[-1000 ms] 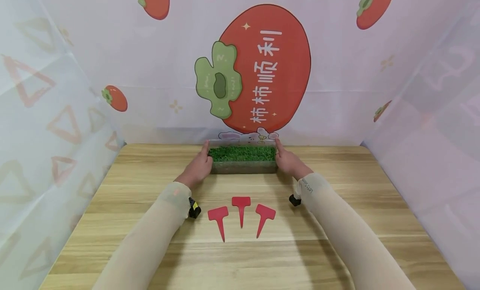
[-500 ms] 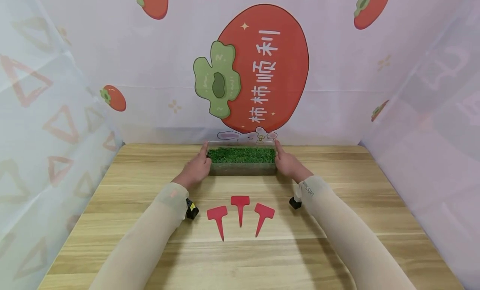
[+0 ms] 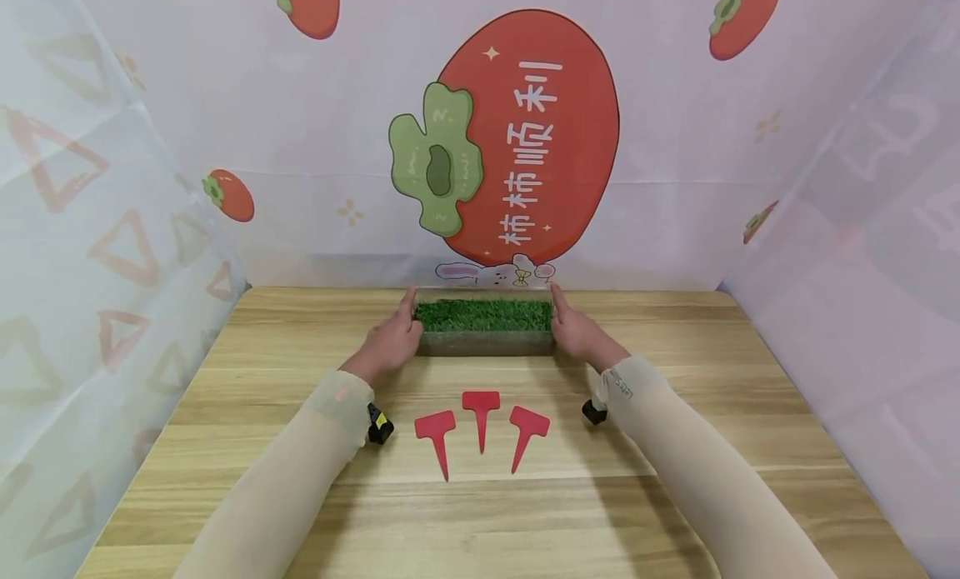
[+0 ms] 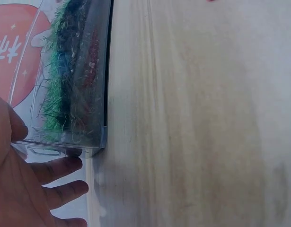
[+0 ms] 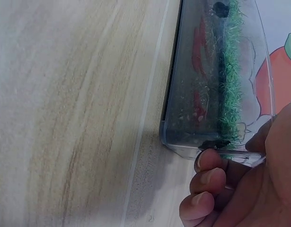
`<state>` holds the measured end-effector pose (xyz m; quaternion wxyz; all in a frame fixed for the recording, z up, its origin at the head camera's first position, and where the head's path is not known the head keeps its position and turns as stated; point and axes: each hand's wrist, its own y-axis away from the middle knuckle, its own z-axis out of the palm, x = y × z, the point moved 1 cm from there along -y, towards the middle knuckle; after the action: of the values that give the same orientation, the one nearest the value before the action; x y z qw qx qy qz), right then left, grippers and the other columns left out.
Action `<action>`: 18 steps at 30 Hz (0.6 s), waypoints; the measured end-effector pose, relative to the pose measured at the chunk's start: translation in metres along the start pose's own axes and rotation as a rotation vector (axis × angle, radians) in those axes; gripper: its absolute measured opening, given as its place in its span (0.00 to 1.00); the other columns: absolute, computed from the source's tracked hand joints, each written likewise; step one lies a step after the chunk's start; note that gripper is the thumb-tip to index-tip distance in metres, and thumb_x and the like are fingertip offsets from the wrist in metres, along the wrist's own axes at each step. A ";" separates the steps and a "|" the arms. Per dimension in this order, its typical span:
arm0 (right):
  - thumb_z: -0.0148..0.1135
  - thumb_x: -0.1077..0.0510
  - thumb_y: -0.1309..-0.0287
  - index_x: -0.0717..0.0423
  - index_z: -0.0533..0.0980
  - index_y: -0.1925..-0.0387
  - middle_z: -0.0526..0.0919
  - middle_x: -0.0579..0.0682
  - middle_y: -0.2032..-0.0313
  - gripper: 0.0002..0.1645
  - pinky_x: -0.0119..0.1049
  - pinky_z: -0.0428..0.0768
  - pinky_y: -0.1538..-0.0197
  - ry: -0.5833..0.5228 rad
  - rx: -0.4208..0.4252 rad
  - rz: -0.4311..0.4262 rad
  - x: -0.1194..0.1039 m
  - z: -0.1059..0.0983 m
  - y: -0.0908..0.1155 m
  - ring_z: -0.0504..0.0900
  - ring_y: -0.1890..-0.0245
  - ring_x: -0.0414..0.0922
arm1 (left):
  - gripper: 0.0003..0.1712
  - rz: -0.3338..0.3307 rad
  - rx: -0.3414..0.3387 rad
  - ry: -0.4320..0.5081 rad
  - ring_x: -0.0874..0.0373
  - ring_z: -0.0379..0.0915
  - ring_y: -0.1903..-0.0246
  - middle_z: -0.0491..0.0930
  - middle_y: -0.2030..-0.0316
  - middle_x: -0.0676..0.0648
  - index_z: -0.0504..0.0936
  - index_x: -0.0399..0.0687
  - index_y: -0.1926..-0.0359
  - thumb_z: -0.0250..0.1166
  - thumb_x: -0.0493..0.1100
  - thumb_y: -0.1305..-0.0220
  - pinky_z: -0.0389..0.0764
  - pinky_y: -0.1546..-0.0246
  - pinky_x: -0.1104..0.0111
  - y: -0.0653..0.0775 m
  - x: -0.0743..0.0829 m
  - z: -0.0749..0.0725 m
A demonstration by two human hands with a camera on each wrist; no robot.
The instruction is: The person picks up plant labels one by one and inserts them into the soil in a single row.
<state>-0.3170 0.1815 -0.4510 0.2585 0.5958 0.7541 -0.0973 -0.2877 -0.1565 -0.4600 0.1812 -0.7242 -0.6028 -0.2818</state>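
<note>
A long clear plastic box (image 3: pixel 486 342) lined with green artificial grass (image 3: pixel 483 316) lies crosswise near the back of the table. At its left end my left hand (image 3: pixel 393 337) holds the corner, thumb and index finger at the end wall and the other fingers (image 4: pixel 65 195) spread below. My right hand (image 3: pixel 581 327) grips the opposite end, its fingertips (image 5: pixel 209 182) curled at the outer side. Nearer to me, three red T-shaped plant labels (image 3: pixel 481 402) lie flat with their points towards me.
Wood-grain table (image 3: pixel 480 521) extends in front of the box. Behind stands a white backdrop (image 3: pixel 315 129) with a big printed persimmon (image 3: pixel 570 146), and cloth walls flank both sides. Black wrist cameras (image 3: pixel 594 411) hang under the sleeves.
Both hands have drawn the box a little towards me, away from the backdrop. The red plant labels stay in place.
</note>
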 end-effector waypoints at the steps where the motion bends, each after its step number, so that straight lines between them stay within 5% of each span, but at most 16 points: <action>1: 0.27 0.53 0.23 0.47 0.26 0.20 0.58 0.65 0.26 0.39 0.51 0.74 0.47 0.002 0.002 -0.006 0.000 0.000 0.001 0.76 0.74 0.50 | 0.39 0.002 0.000 -0.003 0.39 0.48 0.24 0.44 0.21 0.44 0.23 0.59 0.21 0.33 0.51 0.22 0.51 0.32 0.33 0.001 0.000 0.000; 5: 0.28 0.53 0.23 0.48 0.26 0.20 0.63 0.67 0.28 0.39 0.51 0.74 0.48 0.007 0.005 -0.026 0.000 0.001 0.003 0.75 0.78 0.52 | 0.39 0.008 0.003 -0.005 0.38 0.48 0.25 0.44 0.21 0.43 0.22 0.60 0.21 0.33 0.51 0.22 0.52 0.31 0.34 0.003 -0.001 0.001; 8: 0.28 0.53 0.23 0.48 0.26 0.20 0.60 0.66 0.26 0.39 0.53 0.74 0.40 0.011 0.008 -0.029 0.001 0.002 0.004 0.82 0.64 0.56 | 0.39 0.012 0.005 0.002 0.38 0.48 0.25 0.44 0.21 0.44 0.23 0.60 0.21 0.33 0.51 0.22 0.54 0.31 0.35 0.005 -0.001 0.002; 12: 0.28 0.54 0.23 0.49 0.26 0.20 0.58 0.66 0.26 0.39 0.53 0.74 0.39 0.027 0.003 -0.029 -0.001 0.002 0.007 0.83 0.58 0.55 | 0.39 0.017 0.009 0.016 0.39 0.47 0.24 0.43 0.20 0.45 0.23 0.61 0.21 0.33 0.51 0.22 0.55 0.31 0.37 0.007 -0.002 0.003; 14: 0.28 0.54 0.23 0.48 0.26 0.21 0.61 0.69 0.28 0.39 0.53 0.75 0.45 0.032 -0.001 -0.030 -0.001 0.002 0.008 0.82 0.67 0.56 | 0.39 0.020 0.010 0.022 0.40 0.46 0.24 0.42 0.20 0.46 0.23 0.61 0.21 0.33 0.51 0.22 0.54 0.29 0.38 0.009 -0.002 0.004; 18: 0.29 0.55 0.23 0.49 0.26 0.20 0.61 0.69 0.28 0.40 0.53 0.75 0.44 0.040 0.005 -0.033 -0.001 0.002 0.011 0.83 0.62 0.58 | 0.38 0.015 0.000 0.031 0.40 0.46 0.24 0.41 0.20 0.46 0.23 0.61 0.21 0.34 0.51 0.22 0.50 0.28 0.38 0.013 -0.001 0.003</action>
<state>-0.3057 0.1827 -0.4510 0.2402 0.5857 0.7687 -0.0916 -0.2748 -0.1581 -0.4625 0.1927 -0.7241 -0.5946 -0.2914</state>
